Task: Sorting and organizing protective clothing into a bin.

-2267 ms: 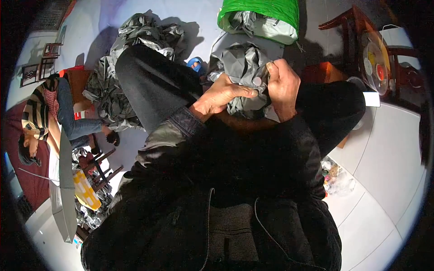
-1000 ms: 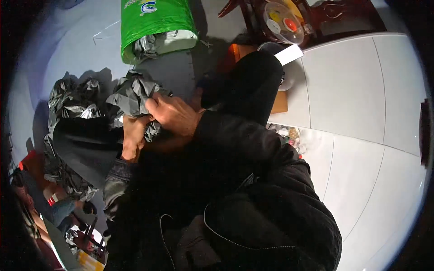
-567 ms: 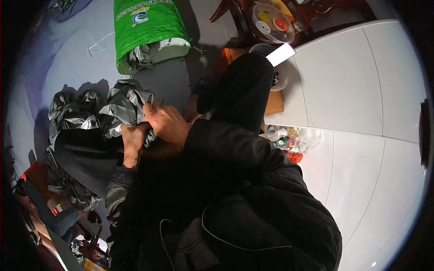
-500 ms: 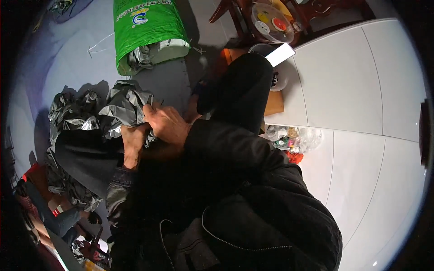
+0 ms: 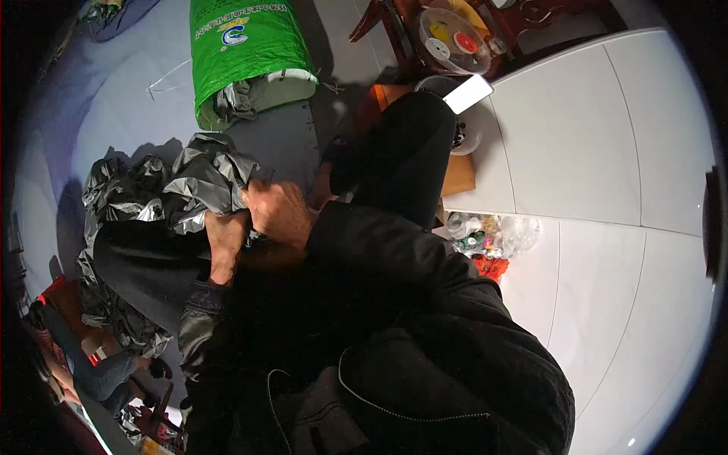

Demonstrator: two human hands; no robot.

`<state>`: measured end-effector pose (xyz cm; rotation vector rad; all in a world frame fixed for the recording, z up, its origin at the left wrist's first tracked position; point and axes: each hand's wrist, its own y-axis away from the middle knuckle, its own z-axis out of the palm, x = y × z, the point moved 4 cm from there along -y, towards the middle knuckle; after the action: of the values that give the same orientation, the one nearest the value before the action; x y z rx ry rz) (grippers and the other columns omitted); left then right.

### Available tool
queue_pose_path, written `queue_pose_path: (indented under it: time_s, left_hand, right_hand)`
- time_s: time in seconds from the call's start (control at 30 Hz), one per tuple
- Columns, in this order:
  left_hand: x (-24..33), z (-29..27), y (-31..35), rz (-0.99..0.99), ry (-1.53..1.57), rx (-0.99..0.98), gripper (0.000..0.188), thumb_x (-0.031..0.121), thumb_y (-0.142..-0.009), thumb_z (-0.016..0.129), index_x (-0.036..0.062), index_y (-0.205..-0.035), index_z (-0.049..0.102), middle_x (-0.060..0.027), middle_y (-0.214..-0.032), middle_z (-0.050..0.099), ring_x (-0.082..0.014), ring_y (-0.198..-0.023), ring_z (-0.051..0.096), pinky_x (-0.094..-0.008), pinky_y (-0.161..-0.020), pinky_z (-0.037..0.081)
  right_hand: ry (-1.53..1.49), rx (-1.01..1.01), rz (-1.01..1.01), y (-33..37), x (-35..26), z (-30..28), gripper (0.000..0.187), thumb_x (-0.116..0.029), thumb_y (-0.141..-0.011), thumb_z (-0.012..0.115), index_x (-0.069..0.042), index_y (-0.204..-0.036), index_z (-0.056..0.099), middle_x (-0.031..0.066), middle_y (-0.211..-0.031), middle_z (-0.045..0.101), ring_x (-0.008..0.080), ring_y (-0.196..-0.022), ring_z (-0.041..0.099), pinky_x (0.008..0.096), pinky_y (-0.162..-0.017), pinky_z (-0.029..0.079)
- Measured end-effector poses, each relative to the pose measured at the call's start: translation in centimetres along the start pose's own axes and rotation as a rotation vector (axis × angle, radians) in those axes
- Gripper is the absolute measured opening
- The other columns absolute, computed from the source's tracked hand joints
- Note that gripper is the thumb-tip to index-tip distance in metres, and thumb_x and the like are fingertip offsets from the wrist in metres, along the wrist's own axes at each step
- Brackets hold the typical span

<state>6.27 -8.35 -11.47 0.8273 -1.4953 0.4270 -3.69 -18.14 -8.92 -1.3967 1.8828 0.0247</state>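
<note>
A crumpled, shiny silver-grey fabric (image 5: 208, 178) is bunched over my left knee and spreads on to the left. My left hand (image 5: 226, 239) grips its lower edge, with the fingers hidden beneath the folds. Close beside it, my right hand (image 5: 279, 212) is closed, knuckles up, its thumb side against the fabric's right edge. Whatever lies inside that right hand is hidden by the fingers, and the hand is slightly blurred.
Ahead lies a green woven sack (image 5: 250, 49) with grey fabric in its mouth. A white phone (image 5: 468, 94) rests by my right knee. A clear tub of spools (image 5: 455, 42) stands beyond on dark wooden furniture. Another person's leg (image 5: 106, 375) shows at lower left.
My right hand has shifted slightly left and down, staying at the fabric's edge. The fabric's folds have moved a little; my left hand is nearly where it was.
</note>
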Motion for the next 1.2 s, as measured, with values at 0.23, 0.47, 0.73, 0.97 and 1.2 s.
queue_pose_path:
  time_s: [0.23,0.47,0.73,0.97,1.2]
  left_hand:
    - [-0.2,0.0,-0.4,-0.009,0.064,-0.013,0.023,0.001,-0.078,0.070,-0.0021,-0.101,0.066,-0.0049,-0.095,0.068,-0.0146,-0.086,0.062,-0.0298,-0.076,0.050]
    - [0.2,0.5,-0.1,-0.031,0.204,-0.091,0.023,-0.002,-0.076,0.070,-0.0019,-0.099,0.067,-0.0045,-0.094,0.069,-0.0153,-0.083,0.063,-0.0291,-0.076,0.050]
    - [1.1,0.6,1.0,-0.009,-0.012,-0.073,0.020,-0.003,-0.075,0.069,-0.0012,-0.095,0.067,-0.0046,-0.089,0.069,-0.0147,-0.079,0.062,-0.0292,-0.072,0.049]
    - [2.0,1.0,0.7,0.048,0.004,-0.103,0.018,-0.003,-0.076,0.069,-0.0011,-0.093,0.067,-0.0054,-0.085,0.069,-0.0153,-0.077,0.062,-0.0293,-0.070,0.049]
    - [0.0,0.0,0.3,0.027,-0.057,-0.076,0.018,-0.001,-0.077,0.070,-0.0026,-0.094,0.067,-0.0070,-0.086,0.070,-0.0156,-0.078,0.063,-0.0302,-0.070,0.050]
  right_hand:
    - [0.001,-0.016,-0.045,-0.6,0.1,-1.0,0.015,-0.016,-0.087,0.056,-0.003,-0.080,0.053,0.0120,-0.063,0.055,0.0326,-0.053,0.059,0.0453,-0.049,0.047]
    - [0.223,-0.233,-0.219,-1.1,0.9,-2.0,0.009,-0.014,-0.084,0.056,-0.005,-0.086,0.058,0.0108,-0.065,0.059,0.0340,-0.060,0.063,0.0462,-0.057,0.051]
    - [-0.129,-0.353,-0.277,-0.3,1.6,-0.9,0.009,-0.013,-0.081,0.060,-0.007,-0.087,0.058,0.0134,-0.071,0.056,0.0335,-0.066,0.062,0.0456,-0.056,0.048]
    - [0.002,-0.250,-0.102,0.9,1.9,1.3,0.013,-0.014,-0.087,0.055,-0.002,-0.085,0.060,0.0167,-0.076,0.059,0.0353,-0.078,0.065,0.0478,-0.064,0.049]
    - [0.161,-0.504,-0.221,-0.7,1.0,-1.7,0.015,-0.018,-0.082,0.060,-0.005,-0.088,0.061,0.0141,-0.076,0.057,0.0320,-0.073,0.064,0.0448,-0.061,0.050]
